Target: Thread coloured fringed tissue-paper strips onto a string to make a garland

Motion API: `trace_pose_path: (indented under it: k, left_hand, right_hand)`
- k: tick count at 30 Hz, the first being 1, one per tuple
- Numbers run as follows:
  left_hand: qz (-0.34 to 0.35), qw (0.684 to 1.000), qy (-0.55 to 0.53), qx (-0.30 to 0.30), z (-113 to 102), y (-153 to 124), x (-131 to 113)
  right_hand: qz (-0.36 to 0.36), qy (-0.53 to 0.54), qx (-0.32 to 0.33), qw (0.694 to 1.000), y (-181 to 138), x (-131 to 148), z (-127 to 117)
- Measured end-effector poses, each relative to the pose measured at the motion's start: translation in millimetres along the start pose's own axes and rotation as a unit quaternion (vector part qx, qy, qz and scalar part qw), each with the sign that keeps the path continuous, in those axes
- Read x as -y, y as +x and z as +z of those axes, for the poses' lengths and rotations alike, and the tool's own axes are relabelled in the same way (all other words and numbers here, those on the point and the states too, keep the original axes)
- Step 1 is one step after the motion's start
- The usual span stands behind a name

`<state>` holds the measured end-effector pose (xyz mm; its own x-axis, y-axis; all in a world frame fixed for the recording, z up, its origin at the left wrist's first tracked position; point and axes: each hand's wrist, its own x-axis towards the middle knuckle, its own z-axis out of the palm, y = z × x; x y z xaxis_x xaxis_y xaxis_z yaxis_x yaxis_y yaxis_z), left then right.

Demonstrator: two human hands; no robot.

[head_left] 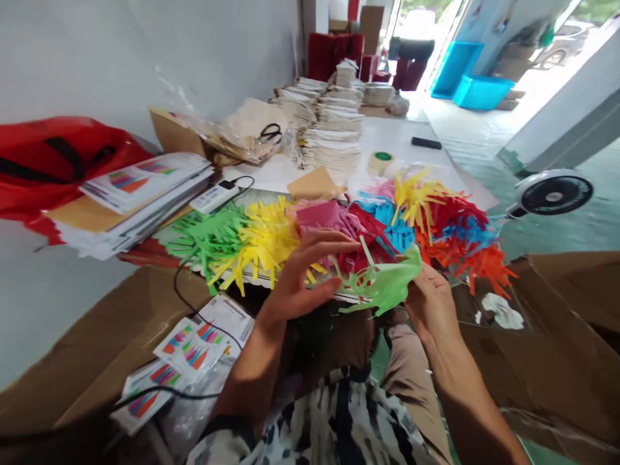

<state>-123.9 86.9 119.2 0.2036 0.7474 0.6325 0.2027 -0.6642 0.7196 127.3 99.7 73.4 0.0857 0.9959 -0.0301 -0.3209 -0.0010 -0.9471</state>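
A light green fringed paper piece (387, 282) hangs between my two hands, just above the table's near edge. My right hand (431, 303) pinches its right end with closed fingers. My left hand (303, 278) has its fingers spread and reaches toward the piece's loose strips; its fingertips touch them. Behind lie heaps of cut fringed paper: green (206, 239), yellow (266, 242), pink (324, 216), blue (387, 216), red (453, 216) and orange (477, 261).
Printed cards (194, 352) and a black cable (186, 303) lie on brown cardboard at the left. Further back are stacked leaflets (145, 184), a red bag (53, 161), scissors (270, 132), tape roll (380, 161), paper stacks (329, 126). A small fan (555, 192) stands right.
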Motion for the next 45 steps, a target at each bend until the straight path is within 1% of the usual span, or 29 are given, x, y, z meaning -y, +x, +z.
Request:
trace_pose_path:
  k: [1,3,6,8,9,10,12,13,14,16,17,19,25,27,29,31,33,35,37,38,39,40,41,42,43,44,45]
  left_hand:
    - [0.008,0.999,-0.005,0.036,17,2,-5]
    - [0.021,0.997,-0.004,0.072,45,4,-7]
    - [0.021,0.997,-0.011,0.069,78,2,-2]
    - [0.016,0.999,0.002,0.039,98,-2,-2]
    - [0.018,0.999,0.024,0.017,107,-5,-4]
    - [0.024,0.998,0.055,-0.006,116,-8,-6]
    - [0.047,0.990,0.127,-0.044,132,-15,-14]
    - [0.060,0.985,0.155,-0.051,139,-18,-18]
    - [0.071,0.981,0.174,-0.051,145,-21,-21]
    - [0.081,0.977,0.192,-0.040,156,-26,-26]
    - [0.082,0.977,0.194,-0.034,160,-28,-27]
    - [0.085,0.977,0.192,-0.021,165,-30,-30]
    - [0.114,0.974,0.197,0.001,171,-29,-37]
    - [0.118,0.972,0.203,-0.004,173,-29,-37]
    - [0.099,0.972,0.212,-0.035,173,-30,-35]
    - [0.047,0.978,0.193,-0.058,170,-30,-30]
    - [-0.028,0.991,0.128,-0.033,161,-27,-27]
    - [-0.122,0.992,0.036,0.015,145,-20,-26]
    - [-0.219,0.974,-0.041,0.043,125,-5,-24]
    - [-0.253,0.963,-0.068,0.062,116,5,-22]
    - [-0.275,0.955,-0.082,0.080,107,15,-18]
    - [-0.282,0.949,-0.090,0.110,99,27,-11]
    - [-0.282,0.944,-0.083,0.153,93,37,-2]
    - [-0.282,0.936,-0.065,0.200,88,47,9]
    - [-0.292,0.926,-0.038,0.239,84,55,21]
    - [-0.316,0.908,0.001,0.276,81,61,33]
    - [-0.338,0.895,0.071,0.281,77,64,44]
  right_hand:
    - [0.010,-0.006,0.002,1.000,-5,0,-5]
    - [0.027,-0.016,0.011,0.999,-14,-1,-17]
    - [0.045,-0.046,0.040,0.997,-24,-3,-35]
    - [0.041,-0.108,0.068,0.991,-32,-3,-50]
    - [0.024,-0.161,0.065,0.985,-38,-1,-57]
    - [-0.006,-0.221,0.045,0.974,-45,1,-64]
    - [-0.087,-0.324,-0.009,0.942,-64,7,-74]
    - [-0.123,-0.360,-0.024,0.925,-76,11,-78]
    - [-0.149,-0.383,-0.011,0.912,-87,14,-79]
    - [-0.181,-0.424,0.036,0.887,-106,16,-80]
    - [-0.192,-0.441,0.049,0.875,-112,16,-80]
    - [-0.219,-0.464,0.040,0.857,-118,13,-81]
    - [-0.271,-0.480,-0.028,0.834,-105,2,-88]
    - [-0.311,-0.475,-0.047,0.822,-103,5,-91]
    - [-0.352,-0.474,-0.053,0.806,-102,12,-95]
    - [-0.366,-0.471,-0.048,0.801,-103,22,-100]
    - [-0.336,-0.463,-0.028,0.820,-102,37,-106]
    - [-0.265,-0.450,-0.002,0.853,-95,53,-112]
    - [-0.155,-0.423,0.034,0.892,-79,68,-116]
    - [-0.094,-0.397,0.060,0.911,-68,73,-119]
    - [-0.037,-0.365,0.091,0.926,-54,77,-121]
    - [0.009,-0.334,0.117,0.935,-39,78,-123]
    - [0.036,-0.315,0.135,0.939,-22,77,-125]
    - [0.045,-0.312,0.141,0.939,-6,74,-127]
    - [0.046,-0.328,0.152,0.931,11,70,-129]
    - [0.043,-0.366,0.166,0.914,26,65,-130]
    - [0.028,-0.428,0.175,0.886,39,59,-132]
